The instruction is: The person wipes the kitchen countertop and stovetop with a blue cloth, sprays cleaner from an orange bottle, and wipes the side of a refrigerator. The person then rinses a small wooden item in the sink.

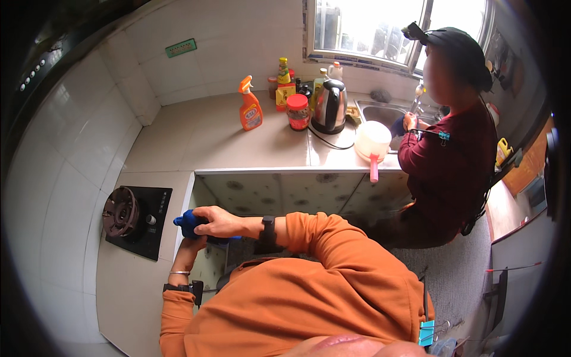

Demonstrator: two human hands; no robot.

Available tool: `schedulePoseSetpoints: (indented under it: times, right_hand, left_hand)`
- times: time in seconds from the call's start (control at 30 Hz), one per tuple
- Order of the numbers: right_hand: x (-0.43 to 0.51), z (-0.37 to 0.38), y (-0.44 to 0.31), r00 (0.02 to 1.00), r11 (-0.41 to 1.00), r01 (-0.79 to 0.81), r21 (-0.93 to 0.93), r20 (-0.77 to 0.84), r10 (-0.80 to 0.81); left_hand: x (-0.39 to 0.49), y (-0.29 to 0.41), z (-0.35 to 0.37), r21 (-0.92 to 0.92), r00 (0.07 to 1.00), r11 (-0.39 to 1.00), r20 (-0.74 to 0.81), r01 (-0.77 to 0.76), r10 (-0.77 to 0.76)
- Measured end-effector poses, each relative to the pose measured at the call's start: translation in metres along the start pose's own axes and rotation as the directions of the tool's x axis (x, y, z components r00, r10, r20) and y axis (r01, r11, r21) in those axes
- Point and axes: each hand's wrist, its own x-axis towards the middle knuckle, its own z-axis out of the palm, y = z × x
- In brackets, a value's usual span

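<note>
A bunched blue cloth (189, 224) is between my hands, just off the edge of the counter beside the gas stove. From above, my right hand (218, 222) grips it with thumb and fingers. My left hand (194, 243) is under the cloth and my right hand, so its fingers are mostly hidden; it appears to hold the cloth from below. To the left, a black single-burner gas stove (154, 241) is set in the tiled counter, with a round brown burner ring (120, 211) and a silver knob (151, 219).
An orange spray bottle (251, 109), a red-lidded jar (298, 114) and a steel electric kettle (331, 107) stand on the back counter (214, 143). A pale dipper (373, 137) overhangs its front edge by the handle. Another person (450, 147) stands at the sink (372, 107), hands over the basin.
</note>
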Motion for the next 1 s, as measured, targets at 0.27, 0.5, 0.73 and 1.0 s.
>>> schedulePoseSetpoints:
  times: [0.27, 0.5, 0.73, 1.0]
  right_hand:
    - [-0.038, -0.021, 0.010, 0.976, 0.957, -0.135, 0.256, -0.132, 0.173]
    - [-0.079, -0.036, 0.044, 0.905, 0.936, -0.209, 0.282, -0.307, 0.295]
    - [-0.086, -0.037, 0.058, 0.829, 0.933, -0.129, 0.337, -0.480, 0.288]
    - [-0.064, -0.031, 0.052, 0.775, 0.909, -0.138, 0.394, -0.528, 0.346]
  left_hand:
    - [0.007, 0.036, -0.093, 0.211, 0.937, 0.933, -0.135, -0.291, 0.323]
    - [-0.026, 0.236, -0.250, 0.654, 0.520, 0.752, -0.672, 0.082, 0.527]
    - [-0.039, 0.362, -0.349, 0.743, 0.208, 0.614, -0.667, 0.266, 0.716]
    - [0.058, 0.216, -0.209, 0.428, 0.941, 0.837, 0.157, -0.340, 0.301]
